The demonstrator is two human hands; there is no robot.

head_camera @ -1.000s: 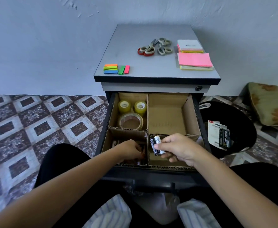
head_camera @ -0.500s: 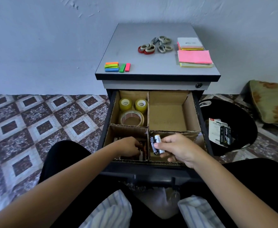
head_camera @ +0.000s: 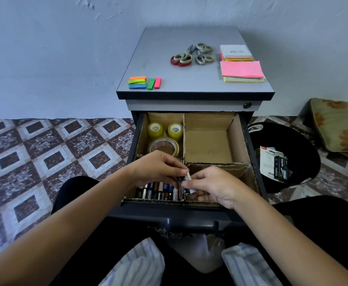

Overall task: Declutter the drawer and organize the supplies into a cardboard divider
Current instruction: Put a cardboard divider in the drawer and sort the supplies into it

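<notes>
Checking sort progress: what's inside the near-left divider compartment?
A row of batteries, side by side. The left hand covers its back part; contents there are hidden.

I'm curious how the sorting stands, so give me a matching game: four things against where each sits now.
Things:
1. tape rolls
2. row of batteries
3. scissors
4. stapler package

Places:
A. black bin on the floor
B. cabinet top
C. front left compartment
D. back left compartment

Pairs: 1-D, 2-C, 3-B, 4-A.
</notes>
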